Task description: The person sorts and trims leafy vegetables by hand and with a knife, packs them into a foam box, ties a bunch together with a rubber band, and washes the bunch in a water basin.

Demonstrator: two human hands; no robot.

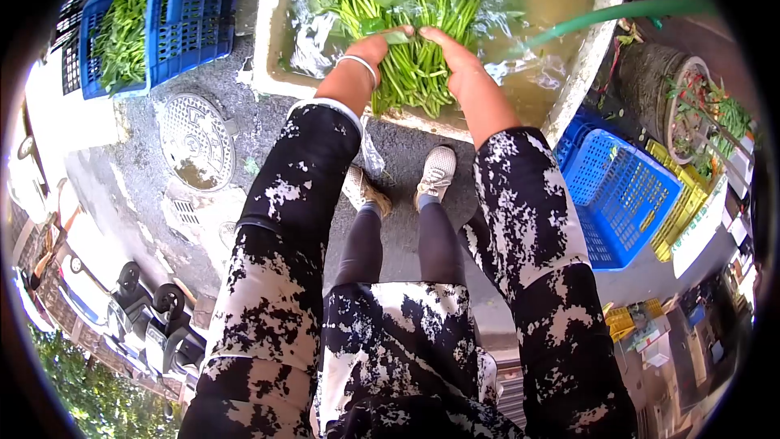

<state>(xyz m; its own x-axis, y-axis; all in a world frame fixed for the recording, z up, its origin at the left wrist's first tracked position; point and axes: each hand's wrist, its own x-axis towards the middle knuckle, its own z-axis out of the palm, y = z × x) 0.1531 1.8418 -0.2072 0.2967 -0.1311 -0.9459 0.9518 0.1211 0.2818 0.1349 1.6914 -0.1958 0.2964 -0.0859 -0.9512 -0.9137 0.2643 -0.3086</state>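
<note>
A big bundle of long-stemmed leafy greens (416, 81) lies in murky water in a white-rimmed tub (601, 73). The stems point toward me and hang over the near rim, while the leaves spread in the water. My left hand (370, 49), with a white band on its wrist, grips the left side of the bundle. On the opposite side, my right hand (448, 47) holds the same greens, its thumb close to the left one. Most fingers of both hands are hidden in or behind the stems.
A green hose (617, 14) reaches into the tub from the right. At the left stands a blue crate (187, 20) beside more greens (126, 32). Blue basket (621, 195) and yellow crate (682, 207) sit at right, near a planter (691, 106). A manhole cover (195, 140) lies left.
</note>
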